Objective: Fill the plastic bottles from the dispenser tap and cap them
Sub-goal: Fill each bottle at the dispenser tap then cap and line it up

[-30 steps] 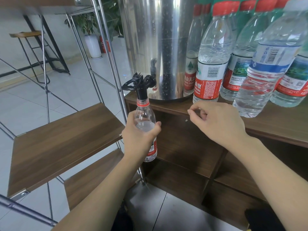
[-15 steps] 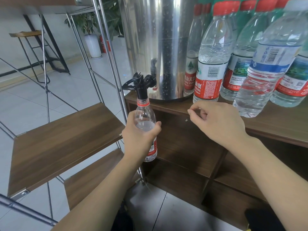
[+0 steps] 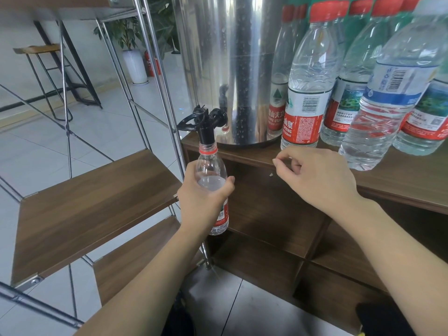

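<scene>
My left hand [image 3: 203,202] grips a small clear plastic bottle [image 3: 210,167] with a red neck ring and red label. Its open mouth sits right under the black tap [image 3: 206,127] of the steel dispenser [image 3: 230,69]. Water in the bottle stands at about shoulder height. My right hand [image 3: 315,180] rests at the edge of the wooden shelf [image 3: 400,185], fingers curled and pinched together; whether a cap is inside them is hidden. Several capped, filled bottles [image 3: 308,93] stand right of the dispenser.
A metal-framed rack with wooden steps [image 3: 92,202] stands to the left, its upright pole [image 3: 155,69] close beside the tap. Open cubbies of the wooden cabinet [image 3: 278,214] lie below the shelf. A stool [image 3: 41,76] and a potted plant [image 3: 133,44] stand on the tiled floor behind.
</scene>
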Motion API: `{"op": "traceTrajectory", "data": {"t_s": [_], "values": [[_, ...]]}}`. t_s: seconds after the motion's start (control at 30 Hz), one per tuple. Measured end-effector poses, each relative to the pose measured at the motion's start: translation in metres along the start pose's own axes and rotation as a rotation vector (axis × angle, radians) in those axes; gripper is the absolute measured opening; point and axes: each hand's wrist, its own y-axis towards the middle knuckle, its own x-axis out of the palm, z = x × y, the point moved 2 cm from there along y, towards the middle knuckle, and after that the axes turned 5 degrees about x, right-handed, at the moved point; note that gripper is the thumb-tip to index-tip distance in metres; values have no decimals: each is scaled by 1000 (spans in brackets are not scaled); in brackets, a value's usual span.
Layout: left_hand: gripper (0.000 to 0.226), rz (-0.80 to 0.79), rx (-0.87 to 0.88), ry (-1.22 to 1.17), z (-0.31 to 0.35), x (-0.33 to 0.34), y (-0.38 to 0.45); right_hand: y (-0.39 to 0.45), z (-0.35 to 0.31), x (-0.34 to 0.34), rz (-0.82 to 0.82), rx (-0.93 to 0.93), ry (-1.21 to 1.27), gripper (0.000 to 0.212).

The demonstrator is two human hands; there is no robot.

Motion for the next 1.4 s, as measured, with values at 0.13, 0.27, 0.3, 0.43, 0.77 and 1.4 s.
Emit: {"op": "traceTrajectory", "data": {"t_s": [0.13, 0.27, 0.3, 0.43, 0.77, 1.4], "values": [[66, 2, -7, 8, -1, 1, 0, 0, 1, 0, -7, 2, 1, 22], [66, -1, -5, 4, -1, 1, 1, 0, 1, 0, 0, 1, 0, 21], [66, -3, -5, 3, -1, 1, 1, 0, 1, 0, 2, -2, -1, 20], [66, -1, -4, -1, -2, 1, 1, 0, 1, 1, 3, 2, 1, 21], [66, -1, -3, 2, -3, 1, 1, 0, 2, 2, -1, 2, -3, 22], [65, 5, 2, -1, -4, 2, 2, 0, 1, 1, 12, -6, 2, 20]]}}
